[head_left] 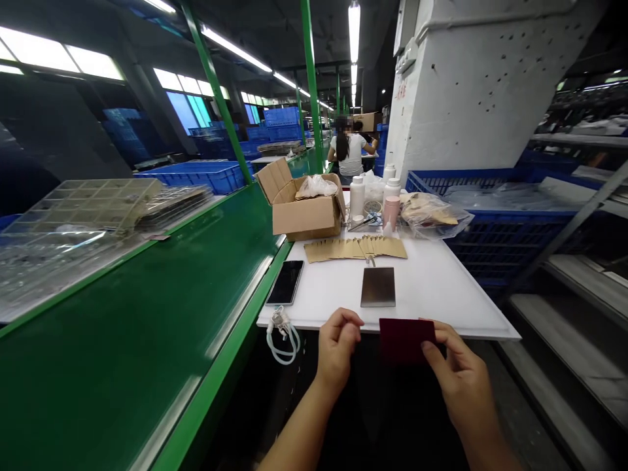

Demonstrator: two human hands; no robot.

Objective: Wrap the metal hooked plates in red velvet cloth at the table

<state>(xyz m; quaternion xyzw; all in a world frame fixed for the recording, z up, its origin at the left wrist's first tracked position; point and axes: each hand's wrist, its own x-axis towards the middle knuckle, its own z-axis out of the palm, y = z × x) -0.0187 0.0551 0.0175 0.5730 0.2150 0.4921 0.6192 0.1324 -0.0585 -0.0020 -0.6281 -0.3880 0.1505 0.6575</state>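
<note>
My right hand (464,379) grips a dark red rectangular card (406,340) by its right edge, holding it just past the front edge of the white table top (441,294). My left hand (337,347) is curled, with nothing visible in it, a little left of the card and apart from it. Ahead of my hands, a rectangular metal plate (377,286) lies on the table. Beyond it is a fanned row of kraft paper envelopes (356,248). A black smartphone (285,282) lies face up at the table's left edge.
A green conveyor belt (137,281) runs along the left. An open cardboard box (304,209), white bottles (358,196) and a plastic bag (426,212) stand at the table's far end. Blue crates (505,242) sit right. A co-worker (349,147) sits beyond.
</note>
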